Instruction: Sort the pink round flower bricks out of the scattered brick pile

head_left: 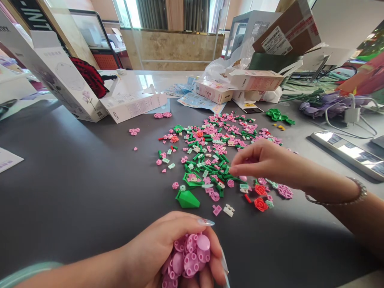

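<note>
Left hand: the left hand (159,240) is cupped at the near edge, fingers curled around a heap of pink round pieces (192,256).
Hidden in the palm: the lowest pieces, partly covered by fingers and cut off by the frame.
Right hand: the right hand (261,162) reaches over the right side of the pile, thumb and forefinger drawn close together; whether they pinch a piece, I cannot tell.
Loose pile: small pink, green, red and white bricks (220,150) spread across the dark table (105,188), partly covered by the right hand.
Near side of pile: a green pointed piece (187,199) on the left, two red roses (260,197) on the right.
White boxes: at far left, a tall white box (66,80) leans, flap up; a smaller white box (135,105) lies beside it. Contents out of view.
Pink boxes: at far right, one pink box (213,91) lies near another, (256,80) under a tilted brown carton (286,30); their insides are hidden.
Clear bag: crumpled plastic (217,69) behind the pink boxes, contents hard to make out.
Cut off: a white sheet (7,160) at the left edge.
</note>
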A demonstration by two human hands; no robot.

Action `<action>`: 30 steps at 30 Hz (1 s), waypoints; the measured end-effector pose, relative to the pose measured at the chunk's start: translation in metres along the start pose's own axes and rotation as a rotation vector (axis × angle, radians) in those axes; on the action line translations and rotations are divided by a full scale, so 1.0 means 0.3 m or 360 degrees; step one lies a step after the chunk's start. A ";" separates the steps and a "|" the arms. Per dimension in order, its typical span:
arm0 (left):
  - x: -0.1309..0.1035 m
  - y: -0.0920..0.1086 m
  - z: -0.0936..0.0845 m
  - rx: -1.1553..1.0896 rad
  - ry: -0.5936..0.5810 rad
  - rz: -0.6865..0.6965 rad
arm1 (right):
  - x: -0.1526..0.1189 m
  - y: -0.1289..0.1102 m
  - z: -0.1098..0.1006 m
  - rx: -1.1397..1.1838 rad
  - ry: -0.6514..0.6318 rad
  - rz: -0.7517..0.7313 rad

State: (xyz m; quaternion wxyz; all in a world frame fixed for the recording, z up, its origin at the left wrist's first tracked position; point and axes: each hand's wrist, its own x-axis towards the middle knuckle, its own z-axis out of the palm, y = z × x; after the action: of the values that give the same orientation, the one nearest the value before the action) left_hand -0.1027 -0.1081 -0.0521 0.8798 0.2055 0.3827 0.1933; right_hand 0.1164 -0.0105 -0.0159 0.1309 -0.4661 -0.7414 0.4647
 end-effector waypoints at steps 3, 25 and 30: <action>-0.012 -0.004 0.006 -0.0004 -0.0002 0.0002 | -0.003 0.003 -0.008 -0.0386 0.0060 -0.0111; -0.009 0.014 0.019 -0.0011 0.0083 -0.0119 | 0.003 0.009 0.004 -0.0119 -0.0070 -0.0210; -0.014 0.014 0.026 -0.0009 0.0117 -0.0056 | 0.005 -0.003 -0.004 0.1071 -0.0007 0.0039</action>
State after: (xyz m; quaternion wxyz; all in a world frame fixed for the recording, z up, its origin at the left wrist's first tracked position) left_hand -0.1004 -0.1084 -0.0426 0.8689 0.1890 0.4179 0.1862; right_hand 0.1159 -0.0088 -0.0148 0.2703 -0.4046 -0.5410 0.6860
